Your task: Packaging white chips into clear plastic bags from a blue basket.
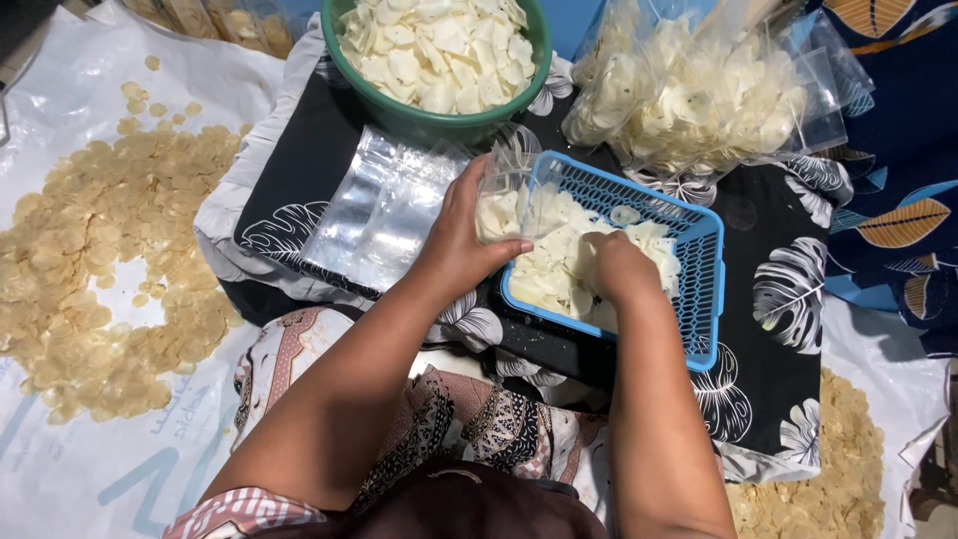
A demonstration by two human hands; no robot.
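across the floor on my left, a white plastic sheet carries a wide spread of tan chips, with bare sheet showing along its upper and lower left edges. a second patch of tan chips lies at lower right, running out of view. between them sits a black cushion with white leaf print, the surface i work on; its right half is bare cloth, the only open room near my hands. on its far edge stands a green bowl of pale chips, and beside it, to the right, a heap of filled clear bags. a stack of flat empty clear bags lies just left of my left hand. a blue plastic basket sits centre, holding pale chips; its near left corner touches my left hand.

my left hand grips a small clear bag, part-filled with pale chips, thumb closed over its lower edge, the bag held against the basket's left rim. my right hand rests inside the basket on the chips, fingers curled down into them; whether they pinch any i cannot tell.
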